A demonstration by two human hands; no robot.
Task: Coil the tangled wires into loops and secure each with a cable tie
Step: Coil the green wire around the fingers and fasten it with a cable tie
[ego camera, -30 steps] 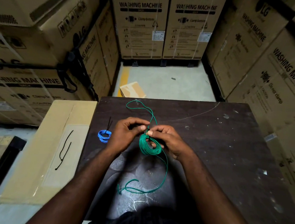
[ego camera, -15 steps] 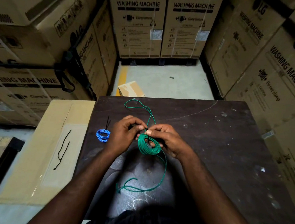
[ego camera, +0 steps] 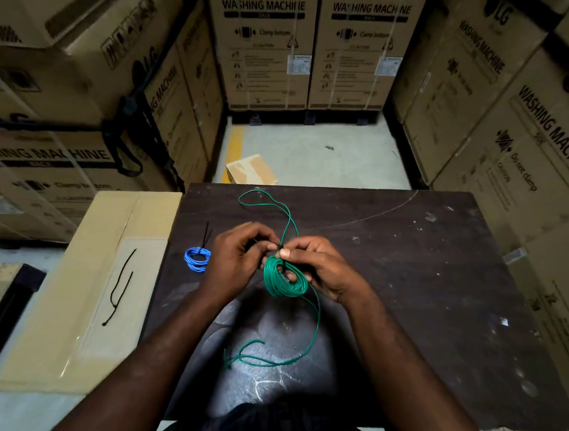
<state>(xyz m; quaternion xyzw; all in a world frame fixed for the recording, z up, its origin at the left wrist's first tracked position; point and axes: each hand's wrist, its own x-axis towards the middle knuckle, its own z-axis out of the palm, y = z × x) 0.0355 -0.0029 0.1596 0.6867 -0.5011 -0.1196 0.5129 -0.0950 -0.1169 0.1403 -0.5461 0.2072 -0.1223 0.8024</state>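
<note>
your two hands meet over the middle of the dark table (ego camera: 407,294), and the green coil (ego camera: 282,280) hangs between them, just above the tabletop; your right hand (ego camera: 319,270) has its fingers curled through and round the right side of the coil, with thumb and forefinger pinched together at the top of it; your left hand (ego camera: 235,255) comes in from the other side, its thumb and forefinger closed on the same spot at the top of the coil, so both hands are clamped on the green wire and their fingertips touch; a small dark piece shows right where the fingertips meet, too small to tell what it is.

one loose end of the green wire (ego camera: 260,196) runs away from you from the pinch and curls into an open loop near the far edge of the table; the other end (ego camera: 263,361) drops from the right side of the coil, sweeps toward you and bends back to the left, lying on the table near your body.

the blue coil (ego camera: 197,259) lies flat on the table just beside your left hand, on its outer side, with a black cable tie (ego camera: 206,234) round it and the tie's tail pointing away from you; left of the table a flat cardboard sheet (ego camera: 81,283) carries two loose black ties (ego camera: 122,283); washing machine boxes (ego camera: 260,41) stand stacked on three sides, and a small box (ego camera: 251,169) sits on the floor beyond the table.
</note>
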